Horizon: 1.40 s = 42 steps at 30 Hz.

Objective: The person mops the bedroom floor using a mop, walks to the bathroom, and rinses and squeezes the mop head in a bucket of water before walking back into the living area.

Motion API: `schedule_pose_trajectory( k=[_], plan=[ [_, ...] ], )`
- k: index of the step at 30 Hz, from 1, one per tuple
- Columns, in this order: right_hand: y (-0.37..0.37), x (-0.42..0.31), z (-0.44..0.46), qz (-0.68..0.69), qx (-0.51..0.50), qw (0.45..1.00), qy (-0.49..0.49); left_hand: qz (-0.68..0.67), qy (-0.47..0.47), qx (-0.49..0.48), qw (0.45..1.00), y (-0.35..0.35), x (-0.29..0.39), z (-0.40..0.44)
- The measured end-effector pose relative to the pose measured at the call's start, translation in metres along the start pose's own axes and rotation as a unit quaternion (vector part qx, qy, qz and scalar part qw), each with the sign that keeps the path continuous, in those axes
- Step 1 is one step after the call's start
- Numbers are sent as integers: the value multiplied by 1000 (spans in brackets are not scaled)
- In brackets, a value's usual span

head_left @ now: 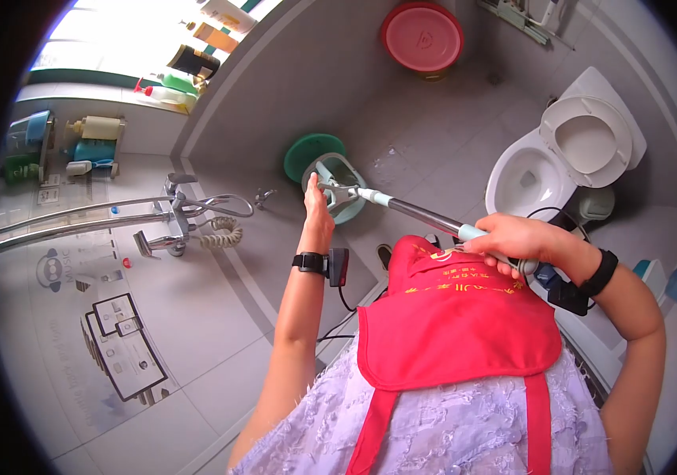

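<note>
A mop with a pale green and dark metal pole [425, 215] slants across the middle of the view. Its flat head [332, 187] is tilted over a light green bucket [348, 212] on the floor. My left hand [318, 212] is at the near edge of the head and grips it, with most of the fingers hidden from me. Closed around the upper end of the pole is my right hand [513, 239], in front of the red apron [457, 324].
A dark green basin [300, 152] stands behind the bucket, against the wall. Farther back is a red basin [422, 38]. The toilet [530, 178] is on the right with its lid up. A chrome shower fixture [166, 226] juts from the left wall. Bottles [171, 96] line the windowsill.
</note>
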State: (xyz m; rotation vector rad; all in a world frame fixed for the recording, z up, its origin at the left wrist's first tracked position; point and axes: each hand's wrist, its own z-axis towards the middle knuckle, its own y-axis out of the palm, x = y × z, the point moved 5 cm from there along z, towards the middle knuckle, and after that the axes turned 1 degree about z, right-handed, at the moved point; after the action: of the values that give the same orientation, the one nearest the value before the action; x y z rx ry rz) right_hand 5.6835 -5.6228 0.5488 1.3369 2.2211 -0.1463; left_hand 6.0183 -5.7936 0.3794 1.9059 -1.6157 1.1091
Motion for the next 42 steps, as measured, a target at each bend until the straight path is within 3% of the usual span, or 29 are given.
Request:
schedule_pose_trajectory(
  k=[4,10,16,27,34,36,40,42],
  plan=[
    [5,1,0,4,0,1000,15,-25,-2,40,999,1,5,-10],
    [11,19,10,45,-36,998,31,-20,-9,-12,1000,-4,-10,11],
    [22,33,18,48,-46,997,42,-20,-23,-1,1000,-6,-3,3],
    [30,32,20,41,-41,998,36,-26,23,-29,999,-11,-4,18],
    [36,30,18,37,-37,998,38,-33,-12,-33,999,-13,-5,32],
    [37,31,20,36,-43,998,32,-18,-78,-40,996,-18,0,38],
    [41,13,4,-22,-33,999,-5,52,29,-56,997,-35,9,62],
    [44,-3,-18,-60,-33,997,-29,116,93,74,986,-61,0,87]
  ],
)
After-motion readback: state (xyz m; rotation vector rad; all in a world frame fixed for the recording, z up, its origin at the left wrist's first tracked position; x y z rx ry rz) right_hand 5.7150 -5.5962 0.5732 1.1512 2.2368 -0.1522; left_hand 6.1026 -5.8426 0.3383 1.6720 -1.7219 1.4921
